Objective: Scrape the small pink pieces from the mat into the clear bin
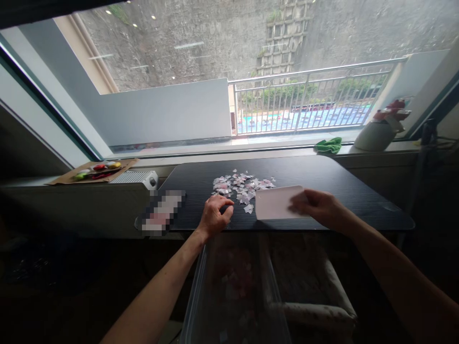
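Observation:
Small torn paper scraps [247, 184] lie in a loose heap on the dark wood-grain table [347, 191]. My right hand [321, 205] grips the right end of a thin white rectangular board [274, 203], which has a small hole near one corner. Its left edge is beside the scraps, and my fingers there are blurred. At the near side of the heap, my left hand [217, 212] rests low over the table edge, fingers curled, with a gap between thumb and forefinger. I see nothing held in it.
A clear plastic bin [201, 291] with scraps inside stands below the table's front edge. A blurred-out item [163, 212] is at the table's left. On the sill are a green cloth [328, 145], a grey-white container [378, 131] and brown paper [64, 177] bearing colourful items.

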Action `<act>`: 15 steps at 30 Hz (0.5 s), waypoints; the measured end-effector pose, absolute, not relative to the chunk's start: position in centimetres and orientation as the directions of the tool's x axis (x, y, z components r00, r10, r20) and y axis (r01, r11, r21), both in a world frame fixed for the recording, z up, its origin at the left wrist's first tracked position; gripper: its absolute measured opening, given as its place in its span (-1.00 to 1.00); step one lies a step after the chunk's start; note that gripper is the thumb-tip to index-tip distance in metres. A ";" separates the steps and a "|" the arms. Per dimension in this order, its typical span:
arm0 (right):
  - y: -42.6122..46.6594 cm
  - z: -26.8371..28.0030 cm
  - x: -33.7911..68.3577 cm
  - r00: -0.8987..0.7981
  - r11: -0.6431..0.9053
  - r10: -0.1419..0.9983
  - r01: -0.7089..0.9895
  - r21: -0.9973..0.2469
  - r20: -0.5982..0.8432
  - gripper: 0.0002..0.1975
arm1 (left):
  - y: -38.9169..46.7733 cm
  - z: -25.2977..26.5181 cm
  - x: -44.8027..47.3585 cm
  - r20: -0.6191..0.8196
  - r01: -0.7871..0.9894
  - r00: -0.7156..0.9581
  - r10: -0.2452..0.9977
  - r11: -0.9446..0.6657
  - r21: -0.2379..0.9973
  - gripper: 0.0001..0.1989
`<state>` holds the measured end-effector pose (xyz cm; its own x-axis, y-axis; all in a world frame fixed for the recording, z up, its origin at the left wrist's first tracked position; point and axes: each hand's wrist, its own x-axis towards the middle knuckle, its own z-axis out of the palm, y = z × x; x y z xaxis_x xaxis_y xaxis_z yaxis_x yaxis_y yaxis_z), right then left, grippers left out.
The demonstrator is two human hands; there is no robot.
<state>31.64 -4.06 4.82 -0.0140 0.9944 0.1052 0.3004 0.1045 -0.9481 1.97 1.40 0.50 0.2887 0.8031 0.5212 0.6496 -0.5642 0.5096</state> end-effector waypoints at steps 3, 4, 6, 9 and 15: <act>-3.5 4.6 30.9 0.082 0.130 0.983 0.339 -0.932 0.167 -0.63 | 1.4 0.5 2.0 0.521 0.653 0.291 0.802 -0.565 0.504 -0.83; -3.3 4.5 30.5 0.098 0.134 0.979 0.340 -0.931 0.177 -0.63 | 1.4 0.4 2.0 0.522 0.654 0.292 0.802 -0.565 0.503 -0.83; -2.9 4.2 29.7 0.105 0.144 0.977 0.326 -0.934 0.187 -0.65 | 1.4 0.4 2.0 0.524 0.653 0.292 0.800 -0.567 0.502 -0.84; -2.7 4.0 28.8 0.034 0.144 0.987 0.275 -0.951 0.160 -0.67 | 1.4 0.4 2.0 0.530 0.648 0.293 0.796 -0.573 0.503 -0.85; -3.0 4.4 29.0 0.090 0.109 0.986 0.301 -0.947 0.142 -0.74 | 1.3 0.5 2.0 0.523 0.640 0.288 0.803 -0.567 0.518 -0.86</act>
<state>28.97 -2.97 4.40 0.0903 0.9857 0.1420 0.3010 0.1089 -0.9474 2.01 1.26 0.46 0.2877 0.8026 0.5225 0.6403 -0.5669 0.5183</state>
